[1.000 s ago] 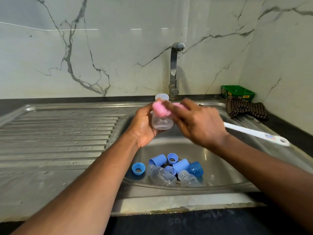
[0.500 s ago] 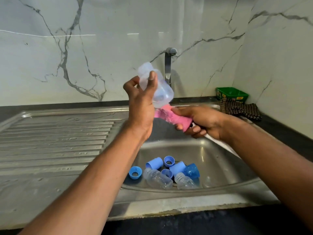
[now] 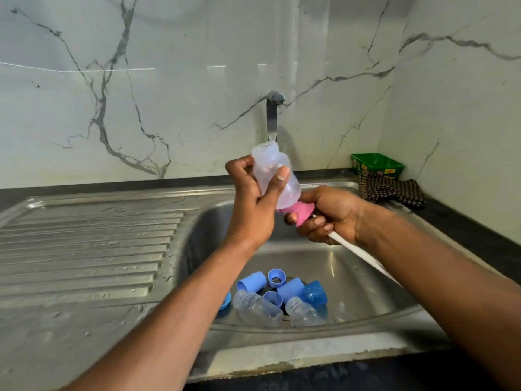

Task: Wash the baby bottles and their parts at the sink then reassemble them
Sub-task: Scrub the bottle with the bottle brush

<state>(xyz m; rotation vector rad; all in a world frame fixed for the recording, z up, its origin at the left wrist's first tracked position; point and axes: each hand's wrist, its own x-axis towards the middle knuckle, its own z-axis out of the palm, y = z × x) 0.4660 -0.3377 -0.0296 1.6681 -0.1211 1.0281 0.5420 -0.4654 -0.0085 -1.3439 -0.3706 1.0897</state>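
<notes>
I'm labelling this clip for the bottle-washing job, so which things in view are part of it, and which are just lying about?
Part of the job:
clear bottle in the left hand
pink sponge brush in the right hand
two bottles and blue caps and rings in the sink
tap

Lying about:
green box
checked cloth

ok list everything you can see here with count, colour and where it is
held bottle: 1, clear, above the basin, mouth up, tilted
bottle brush: 1, pink sponge head on a white handle, head against the held bottle's base
bottles in basin: 2, clear, lying at the near side of the basin
caps and rings: about 6, blue, clustered around those bottles
tap: 1, steel, at the wall behind the basin
sink: 1, steel, drainboard on the left
box: 1, green, back right corner
cloth: 1, dark checked, beside the box
left hand: grips the held bottle
right hand: grips the bottle brush
</notes>
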